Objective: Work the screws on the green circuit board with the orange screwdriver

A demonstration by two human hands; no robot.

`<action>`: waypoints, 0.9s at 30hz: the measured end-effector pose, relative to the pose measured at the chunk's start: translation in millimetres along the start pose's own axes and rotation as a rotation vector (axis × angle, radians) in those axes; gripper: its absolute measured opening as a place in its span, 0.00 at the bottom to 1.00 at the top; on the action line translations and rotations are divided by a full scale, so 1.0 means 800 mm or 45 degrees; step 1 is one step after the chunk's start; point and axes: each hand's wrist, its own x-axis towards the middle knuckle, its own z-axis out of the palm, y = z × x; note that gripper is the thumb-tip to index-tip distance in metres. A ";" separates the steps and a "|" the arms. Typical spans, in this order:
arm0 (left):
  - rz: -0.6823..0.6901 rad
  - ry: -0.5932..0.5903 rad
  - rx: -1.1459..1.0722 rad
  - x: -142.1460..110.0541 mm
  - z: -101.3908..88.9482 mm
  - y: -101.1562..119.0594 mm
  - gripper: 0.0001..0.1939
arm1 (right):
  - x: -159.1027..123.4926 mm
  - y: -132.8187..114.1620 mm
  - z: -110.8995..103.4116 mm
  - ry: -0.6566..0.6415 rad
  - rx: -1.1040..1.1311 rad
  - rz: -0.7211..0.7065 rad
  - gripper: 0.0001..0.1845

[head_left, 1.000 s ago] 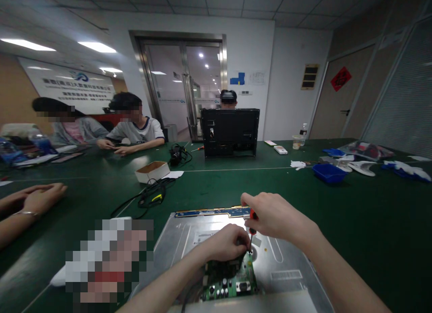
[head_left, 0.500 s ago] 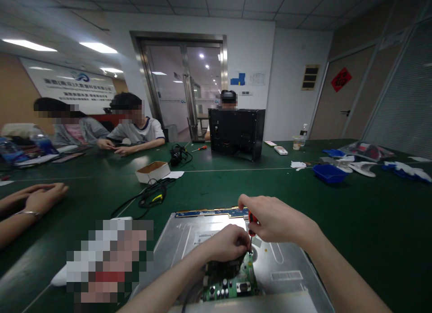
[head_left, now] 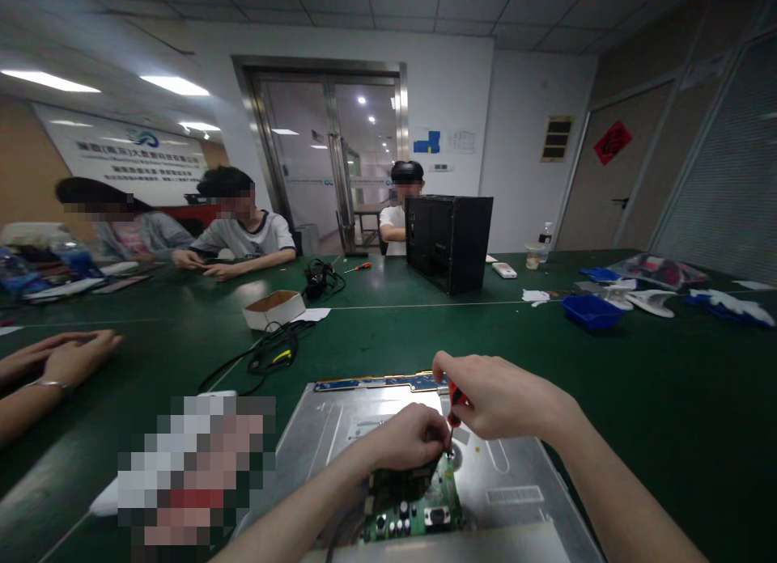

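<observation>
My right hand (head_left: 494, 397) is closed around the red and black handle of a screwdriver (head_left: 455, 401). The shaft points down, its tip at the upper right corner of a green circuit board (head_left: 446, 486). My left hand (head_left: 409, 438) is closed beside the screwdriver's shaft, fingertips pinched close to the tip; whether they hold the shaft or something small is hidden. The board lies on a silver metal panel (head_left: 513, 510) in front of me. Along the panel's far edge runs a narrow blue circuit strip (head_left: 370, 383).
Left of the panel are black cables (head_left: 273, 349) and an open cardboard box (head_left: 274, 311). A black casing (head_left: 449, 243) stands across the green table, a person behind it. Further right is a blue tray (head_left: 592, 312). Another person's hands (head_left: 78, 357) rest at the left; two people sit beyond.
The black casing across the table has turned and shifted right, showing more of the person behind it. My right hand and the screwdriver handle have tilted slightly right; my left hand stays put.
</observation>
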 end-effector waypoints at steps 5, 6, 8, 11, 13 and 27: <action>0.011 0.011 0.002 -0.002 -0.001 0.002 0.13 | 0.005 -0.002 0.002 0.046 -0.067 0.043 0.16; 0.008 0.010 0.004 -0.003 -0.002 0.003 0.13 | 0.006 -0.004 0.001 0.058 -0.098 0.064 0.16; 0.000 0.013 0.007 -0.004 -0.003 0.005 0.11 | 0.006 -0.007 0.000 0.064 -0.146 0.111 0.14; -0.011 0.028 0.003 -0.003 -0.003 0.006 0.10 | 0.005 -0.010 -0.001 0.060 -0.177 0.172 0.13; -0.011 0.022 -0.014 -0.003 -0.002 0.004 0.10 | 0.003 -0.009 -0.002 0.051 -0.170 0.163 0.14; -0.051 -0.005 -0.003 -0.003 -0.003 0.004 0.09 | 0.011 -0.015 0.005 0.098 -0.222 0.152 0.13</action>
